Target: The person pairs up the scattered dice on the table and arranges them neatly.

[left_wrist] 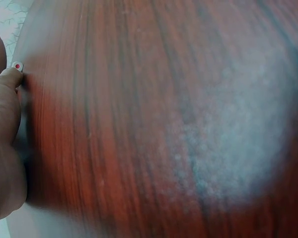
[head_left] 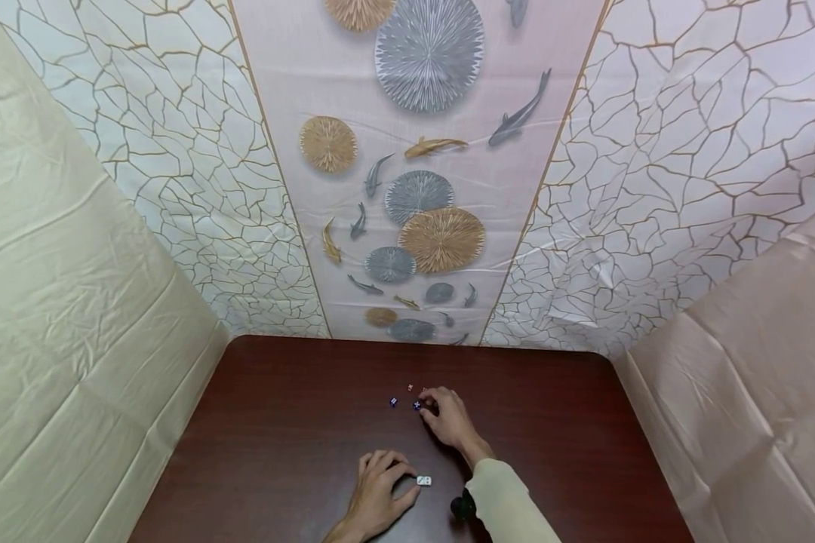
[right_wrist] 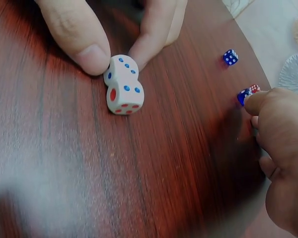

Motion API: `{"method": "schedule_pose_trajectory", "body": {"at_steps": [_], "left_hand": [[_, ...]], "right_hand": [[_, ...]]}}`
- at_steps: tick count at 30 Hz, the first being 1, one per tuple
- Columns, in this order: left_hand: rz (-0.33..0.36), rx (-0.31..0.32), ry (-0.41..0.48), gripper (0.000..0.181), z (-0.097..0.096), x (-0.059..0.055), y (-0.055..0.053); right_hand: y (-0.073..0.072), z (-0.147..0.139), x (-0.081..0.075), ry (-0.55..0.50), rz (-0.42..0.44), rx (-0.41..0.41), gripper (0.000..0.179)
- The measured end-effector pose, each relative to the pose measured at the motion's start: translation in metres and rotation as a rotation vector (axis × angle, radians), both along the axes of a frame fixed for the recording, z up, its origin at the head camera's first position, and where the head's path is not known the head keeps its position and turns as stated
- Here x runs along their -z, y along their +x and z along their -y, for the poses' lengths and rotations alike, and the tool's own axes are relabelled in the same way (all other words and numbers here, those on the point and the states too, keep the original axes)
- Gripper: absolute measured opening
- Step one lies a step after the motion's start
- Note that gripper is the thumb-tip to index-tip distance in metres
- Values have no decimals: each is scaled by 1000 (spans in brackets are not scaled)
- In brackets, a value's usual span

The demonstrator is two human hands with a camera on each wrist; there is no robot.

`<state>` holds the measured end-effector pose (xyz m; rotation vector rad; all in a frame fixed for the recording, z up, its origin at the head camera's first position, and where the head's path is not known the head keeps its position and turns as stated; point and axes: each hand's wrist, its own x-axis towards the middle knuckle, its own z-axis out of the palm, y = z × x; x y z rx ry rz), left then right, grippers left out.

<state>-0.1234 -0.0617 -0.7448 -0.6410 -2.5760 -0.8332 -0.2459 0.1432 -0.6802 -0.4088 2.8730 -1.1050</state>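
Two white dice are sitting side by side, touching, near the front of the dark wooden table (head_left: 278, 445). The left hand (head_left: 378, 494) is pinching the three-topped white die (right_wrist: 123, 70) between thumb and finger, while the two-topped white die (right_wrist: 125, 97) is resting against it, outside the pinch.

Farther back, the right hand (head_left: 450, 418), its pale sleeve (head_left: 512, 501) trailing across the table, is curving its thumb and index finger about the nearer blue die (head_left: 416, 405). The fingertips are hiding the contact, so I can't tell whether they are gripping it or only touching. A second blue die (head_left: 393, 402) is lying just to the left, and a red die (head_left: 410, 387) is lying slightly behind the two. Something small and red, probably another die, is peeking out by the index fingertip.

To me, the left hand seems to be steadying the white pair while the right is picking out a blue die. The next move, I'd judge, is calling for a square, light pinch on that blue die without nudging its red neighbours, with the left fingers holding the white pair together.
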Motion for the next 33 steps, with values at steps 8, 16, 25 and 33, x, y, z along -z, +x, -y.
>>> {"method": "schedule_pose_trajectory", "body": {"at_steps": [8, 16, 25, 33], "left_hand": [[-3, 3, 2, 24, 0, 1, 0], [7, -1, 2, 23, 0, 1, 0], [46, 7, 20, 22, -1, -2, 1], [64, 8, 24, 22, -1, -4, 2]], "right_hand": [[-2, 7, 0, 28, 12, 3, 22], [-4, 9, 4, 63, -23, 11, 18], [-5, 8, 7, 75, -24, 18, 15], [-3, 8, 6, 51, -20, 32, 12]]}}
